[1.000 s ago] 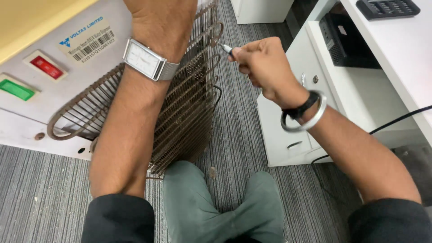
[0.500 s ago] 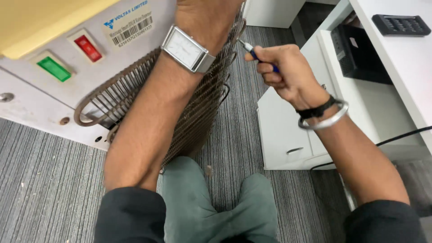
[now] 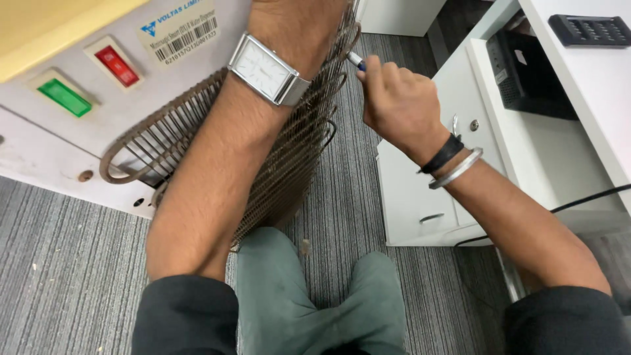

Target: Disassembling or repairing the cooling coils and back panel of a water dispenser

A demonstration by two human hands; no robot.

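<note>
Head view: right hand (image 3: 397, 105) holds blue-tipped tool (image 3: 355, 60) against condenser coil (image 3: 289, 164).

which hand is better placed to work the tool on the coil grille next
Right, probably. The right hand grips the blue-tipped tool with its tip at the wire grille. The left hand lies against the grille, mostly out of frame.

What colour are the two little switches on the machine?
One switch is red, the other green; the head view shows them.

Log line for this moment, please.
left hand: on wire coil grille | right hand: holds blue-tipped tool at grille edge | appliance back panel facing person
</note>
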